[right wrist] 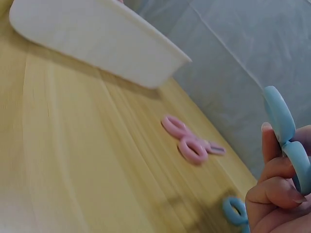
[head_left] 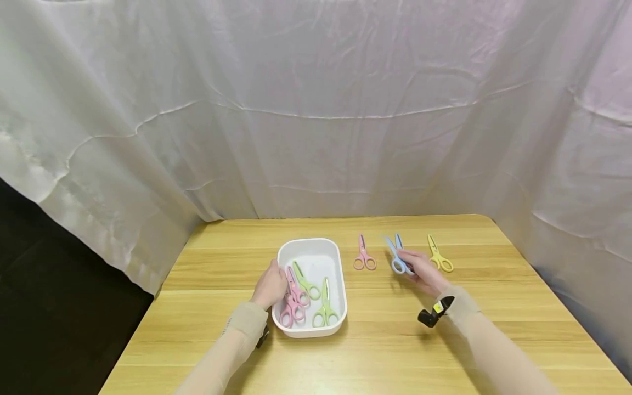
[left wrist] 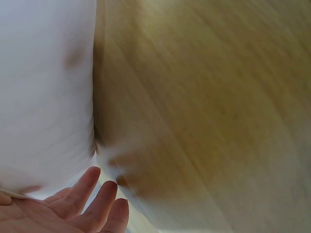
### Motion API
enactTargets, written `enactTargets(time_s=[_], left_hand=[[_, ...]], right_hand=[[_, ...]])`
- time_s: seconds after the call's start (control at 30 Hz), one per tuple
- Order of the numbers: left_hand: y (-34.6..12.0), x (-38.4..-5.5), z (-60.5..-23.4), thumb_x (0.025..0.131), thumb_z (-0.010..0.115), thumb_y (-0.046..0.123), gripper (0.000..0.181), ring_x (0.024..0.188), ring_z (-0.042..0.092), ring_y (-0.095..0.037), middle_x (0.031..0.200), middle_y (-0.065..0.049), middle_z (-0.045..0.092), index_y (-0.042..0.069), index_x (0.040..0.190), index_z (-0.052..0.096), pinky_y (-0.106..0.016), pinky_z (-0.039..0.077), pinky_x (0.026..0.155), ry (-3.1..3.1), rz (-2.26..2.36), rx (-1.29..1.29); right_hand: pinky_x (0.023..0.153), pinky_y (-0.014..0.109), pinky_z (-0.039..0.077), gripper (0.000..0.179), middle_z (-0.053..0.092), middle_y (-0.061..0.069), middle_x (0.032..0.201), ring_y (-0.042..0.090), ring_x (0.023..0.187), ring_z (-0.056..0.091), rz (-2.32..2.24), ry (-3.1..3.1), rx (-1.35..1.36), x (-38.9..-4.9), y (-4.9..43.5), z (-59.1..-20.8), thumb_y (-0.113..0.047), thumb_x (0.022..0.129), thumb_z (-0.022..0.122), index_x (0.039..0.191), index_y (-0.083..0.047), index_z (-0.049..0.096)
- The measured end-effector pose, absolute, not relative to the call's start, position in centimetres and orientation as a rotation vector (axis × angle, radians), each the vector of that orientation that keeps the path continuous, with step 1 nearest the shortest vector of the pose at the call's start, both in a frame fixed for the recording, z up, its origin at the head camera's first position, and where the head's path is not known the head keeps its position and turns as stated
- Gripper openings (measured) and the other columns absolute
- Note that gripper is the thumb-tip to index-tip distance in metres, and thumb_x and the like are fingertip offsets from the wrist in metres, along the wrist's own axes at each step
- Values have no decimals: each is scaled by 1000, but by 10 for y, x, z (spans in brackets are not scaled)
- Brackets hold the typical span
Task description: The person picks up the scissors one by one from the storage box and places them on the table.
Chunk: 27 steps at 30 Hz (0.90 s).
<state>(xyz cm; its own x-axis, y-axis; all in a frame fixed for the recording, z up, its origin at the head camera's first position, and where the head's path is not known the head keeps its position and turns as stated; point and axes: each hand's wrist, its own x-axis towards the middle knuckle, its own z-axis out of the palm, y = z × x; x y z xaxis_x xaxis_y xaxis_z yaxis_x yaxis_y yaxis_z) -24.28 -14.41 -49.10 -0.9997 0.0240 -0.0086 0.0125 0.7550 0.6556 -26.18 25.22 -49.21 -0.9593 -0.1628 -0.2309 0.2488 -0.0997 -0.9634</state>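
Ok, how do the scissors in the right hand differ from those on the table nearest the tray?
The held scissors are blue; the tabletop scissors are pink. The held scissors are raised in the right hand; the tabletop scissors lie on the table, untouched. Both have two-ring handles and are outside the tray.

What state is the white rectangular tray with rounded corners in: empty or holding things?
Holding things: in the head view, two pairs of pink scissors and two pairs of green scissors lie inside the tray.
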Motion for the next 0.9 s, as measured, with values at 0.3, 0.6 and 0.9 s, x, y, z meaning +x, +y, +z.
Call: enactTargets(time_s=[0.3, 0.6, 0.9], left_hand=[[-144, -242, -490, 104, 33, 16, 55, 123, 60, -44, 142, -35, 51, -13, 151, 27, -53, 51, 107, 2898, 1102, 9], [-144, -242, -490, 104, 33, 16, 54, 121, 61, -45, 140, -35, 53, -13, 150, 30, -53, 53, 103, 2904, 1100, 13], [-145, -243, -491, 104, 34, 15, 52, 116, 63, -44, 136, -35, 56, -12, 148, 32, -53, 55, 100, 2914, 1100, 23]], right_hand=[[55, 11, 42, 49, 72, -8, 86, -2, 66, 52, -2159, 1915, 82, -262, 283, -494, -19, 105, 52, 144, 11, 46], [49, 13, 35, 39, 61, -13, 77, -1, 57, 42, -2034, 2064, 103, -260, 313, -487, -27, 105, 53, 138, -7, 56], [57, 17, 44, 69, 57, -22, 84, -5, 65, 46, -1731, 2377, 129, -262, 345, -476, -33, 106, 49, 154, 10, 27]])
